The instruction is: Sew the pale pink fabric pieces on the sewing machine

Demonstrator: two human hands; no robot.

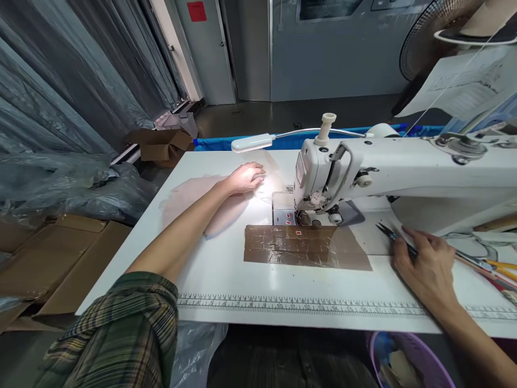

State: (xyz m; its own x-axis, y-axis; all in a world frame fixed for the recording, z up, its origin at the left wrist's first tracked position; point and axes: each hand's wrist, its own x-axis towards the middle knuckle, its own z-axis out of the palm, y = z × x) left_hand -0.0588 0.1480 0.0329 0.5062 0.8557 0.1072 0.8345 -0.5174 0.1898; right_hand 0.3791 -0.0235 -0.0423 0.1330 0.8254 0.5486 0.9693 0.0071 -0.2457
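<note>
My left hand [245, 178] lies on the table to the left of the sewing machine, on a piece of sheer pale pink fabric [188, 196]. Its fingers are stretched out and slightly bent, under the light of a small white lamp [252, 143]. Right of the needle area, my right hand [428, 261] is closed around small dark snips [386, 231], whose pointed tips face the machine. Between the hands stands the white sewing machine [323, 167]; its presser foot is partly hidden by the head parts. Shiny brown tape [291, 247] covers the tabletop in front of it.
A printed ruler strip [278, 306] runs along the table's front edge [226, 318]. Pencils and tools [490, 269] lie at the right. Below is a purple bin [428, 358]. Cardboard boxes [60, 258] stand on the left, and a fan [424, 40] is behind.
</note>
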